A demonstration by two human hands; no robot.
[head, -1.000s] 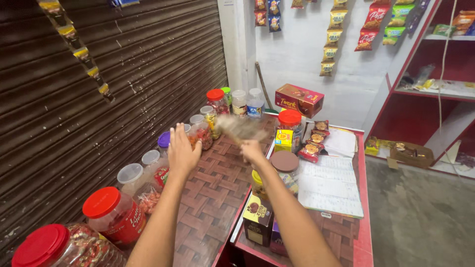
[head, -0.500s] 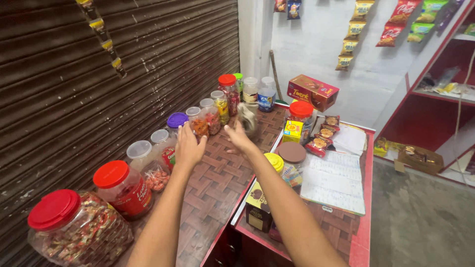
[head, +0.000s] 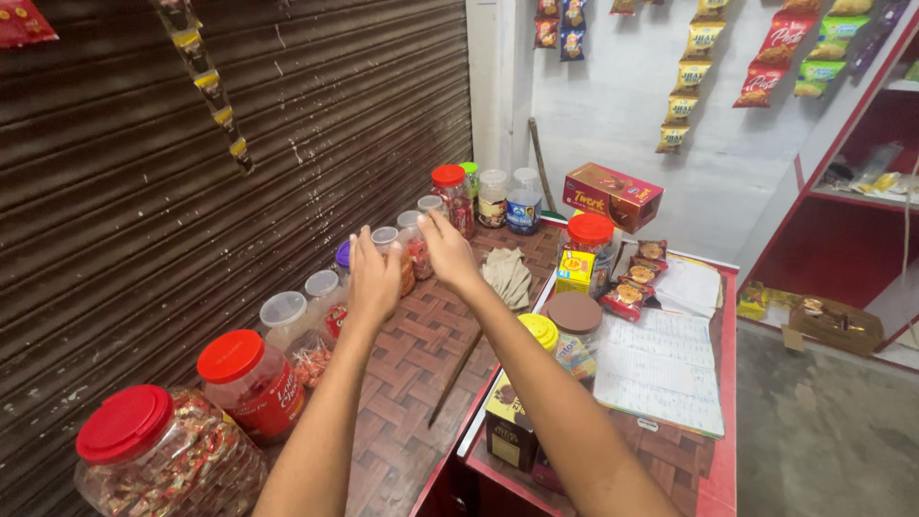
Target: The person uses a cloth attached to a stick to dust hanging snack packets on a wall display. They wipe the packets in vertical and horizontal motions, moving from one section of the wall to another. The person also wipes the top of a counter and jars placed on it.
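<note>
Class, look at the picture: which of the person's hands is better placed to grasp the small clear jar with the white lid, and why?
Probably the left hand: it hovers right beside the small clear jar with the white lid, palm open. The right hand sits slightly further right, towards the folded beige cloth.

Your left hand and right hand reach out side by side, fingers open and holding nothing, over the woven-pattern brown worktop. Just beyond them stands a row of small clear plastic jars with pale lids, and a crumpled beige cloth lies near your right hand. A large red-lidded clear plastic sweet jar stands beside your left forearm.
</note>
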